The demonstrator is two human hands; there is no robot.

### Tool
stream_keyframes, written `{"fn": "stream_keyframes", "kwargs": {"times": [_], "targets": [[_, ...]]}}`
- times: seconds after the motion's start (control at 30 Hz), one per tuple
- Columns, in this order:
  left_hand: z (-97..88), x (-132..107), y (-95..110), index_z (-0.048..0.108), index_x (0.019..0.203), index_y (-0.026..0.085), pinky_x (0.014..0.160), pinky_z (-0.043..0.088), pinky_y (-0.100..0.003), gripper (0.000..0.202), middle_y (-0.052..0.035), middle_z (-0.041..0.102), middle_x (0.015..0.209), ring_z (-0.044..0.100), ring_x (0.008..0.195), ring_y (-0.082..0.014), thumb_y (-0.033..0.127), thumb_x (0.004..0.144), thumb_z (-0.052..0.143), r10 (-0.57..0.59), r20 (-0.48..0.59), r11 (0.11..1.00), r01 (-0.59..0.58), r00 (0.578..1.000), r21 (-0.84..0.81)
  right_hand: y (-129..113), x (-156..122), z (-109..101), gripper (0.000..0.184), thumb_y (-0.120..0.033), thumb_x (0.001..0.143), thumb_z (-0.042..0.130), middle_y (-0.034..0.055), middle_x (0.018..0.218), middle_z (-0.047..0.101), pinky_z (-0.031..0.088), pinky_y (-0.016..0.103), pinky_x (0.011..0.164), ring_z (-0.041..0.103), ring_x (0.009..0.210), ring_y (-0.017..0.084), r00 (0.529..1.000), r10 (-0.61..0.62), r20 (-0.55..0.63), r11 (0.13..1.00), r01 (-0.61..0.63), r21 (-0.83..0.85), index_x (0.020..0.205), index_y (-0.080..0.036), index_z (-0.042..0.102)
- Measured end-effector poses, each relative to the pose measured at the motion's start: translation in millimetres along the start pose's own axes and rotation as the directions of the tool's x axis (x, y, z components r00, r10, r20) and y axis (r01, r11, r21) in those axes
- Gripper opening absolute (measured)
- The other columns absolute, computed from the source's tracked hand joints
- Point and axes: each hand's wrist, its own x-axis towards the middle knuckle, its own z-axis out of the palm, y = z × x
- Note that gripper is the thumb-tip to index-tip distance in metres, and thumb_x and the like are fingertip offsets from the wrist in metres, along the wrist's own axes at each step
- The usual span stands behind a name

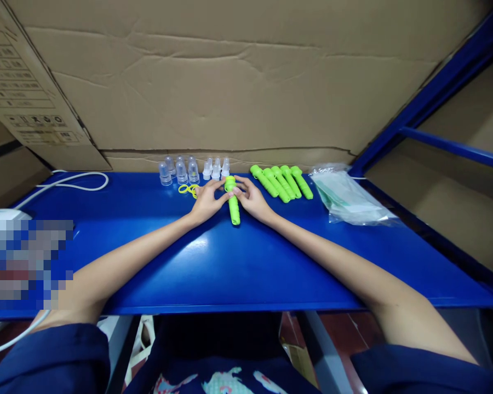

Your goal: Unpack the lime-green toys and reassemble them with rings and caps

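Note:
A lime-green plastic tube-shaped piece (234,207) lies on the blue table (238,262), pointing away from me. Both hands meet at its far, rounded end. My left hand (207,200) pinches that end from the left with fingertips closed on it. My right hand (252,198) grips the same end from the right, fingers curled against it. Just left of my left hand lie small yellow rings (188,190). Right of my right hand sits a row of several more green pieces (282,181).
Small clear plastic caps (181,170) and white-tipped caps (216,168) stand along the back edge. A clear plastic bag (347,197) lies at the right. A white cable (72,180) loops at the back left. Cardboard (230,82) walls the back; a blue frame (435,87) runs at right.

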Motion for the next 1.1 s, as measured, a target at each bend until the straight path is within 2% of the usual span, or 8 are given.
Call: {"fn": "stream_keyframes", "kwargs": {"times": [0.27, 0.47, 0.73, 0.8, 0.97, 1.1], "targets": [[-2.7, -4.3, 11.4, 0.070, 0.106, 0.013, 0.097, 0.049, -0.043, 0.028, -0.0116, 0.074, 0.104, 0.070, 0.097, -0.0244, 0.034, 0.089, 0.066, 0.013, 0.006, 0.999, -0.014, 1.000, 0.032, -2.3, -2.7, 2.2, 0.058, -0.067, 0.084, 0.063, 0.0161, 0.127, 0.062, 0.057, 0.045, 0.097, 0.063, 0.119, 0.027, 0.996, -0.058, -0.065, 0.996, 0.054, -0.064, 0.117, -0.023, 0.045], [-0.1, -4.1, 10.0, 0.063, 0.107, 0.016, 0.094, 0.051, -0.038, 0.025, -0.0101, 0.071, 0.111, 0.070, 0.095, -0.0221, 0.032, 0.088, 0.065, 0.021, 0.011, 0.999, -0.021, 1.000, -0.045, -6.8, -4.0, 4.9, 0.055, -0.065, 0.083, 0.065, 0.0142, 0.126, 0.062, 0.058, 0.044, 0.094, 0.068, 0.107, 0.026, 0.994, -0.056, -0.097, 0.996, 0.048, -0.079, 0.113, -0.024, 0.044], [0.9, -4.3, 6.1, 0.056, 0.102, 0.018, 0.092, 0.052, -0.038, 0.022, -0.0098, 0.069, 0.111, 0.070, 0.095, -0.0207, 0.033, 0.088, 0.064, 0.027, 0.016, 0.993, -0.025, 1.000, -0.115, -16.9, -7.3, 6.0, 0.048, -0.063, 0.085, 0.064, 0.0107, 0.116, 0.063, 0.060, 0.040, 0.078, 0.072, 0.086, 0.024, 0.997, -0.029, -0.077, 0.995, 0.022, -0.094, 0.105, -0.023, 0.045], [1.4, -4.3, 5.7, 0.055, 0.104, 0.018, 0.092, 0.052, -0.039, 0.024, -0.0106, 0.068, 0.113, 0.070, 0.095, -0.0211, 0.032, 0.087, 0.065, 0.033, 0.003, 0.991, -0.032, 0.999, -0.126, -17.3, -6.9, 6.6, 0.049, -0.065, 0.085, 0.062, 0.0108, 0.116, 0.063, 0.060, 0.039, 0.078, 0.071, 0.087, 0.023, 0.996, -0.035, -0.088, 0.995, 0.027, -0.098, 0.105, -0.024, 0.045], [2.7, -2.7, 3.7, 0.050, 0.124, 0.021, 0.096, 0.052, -0.039, 0.040, -0.0102, 0.066, 0.121, 0.069, 0.096, -0.0187, 0.031, 0.088, 0.065, 0.047, 0.003, 0.986, -0.046, 0.999, -0.163, -15.4, -5.3, 7.4, 0.055, -0.069, 0.085, 0.061, 0.0118, 0.120, 0.061, 0.060, 0.039, 0.086, 0.068, 0.101, 0.024, 0.989, -0.075, -0.126, 0.992, 0.061, -0.112, 0.114, -0.025, 0.045], [3.9, -0.3, 0.5, 0.051, 0.119, 0.020, 0.094, 0.053, -0.035, 0.038, -0.0105, 0.065, 0.122, 0.068, 0.100, -0.0187, 0.033, 0.087, 0.066, 0.061, 0.014, 0.968, -0.056, 0.998, -0.243, -14.9, -5.2, 6.9, 0.054, -0.068, 0.085, 0.061, 0.0107, 0.118, 0.060, 0.059, 0.039, 0.089, 0.065, 0.107, 0.025, 0.990, -0.072, -0.122, 0.993, 0.060, -0.100, 0.114, -0.026, 0.045]]}}
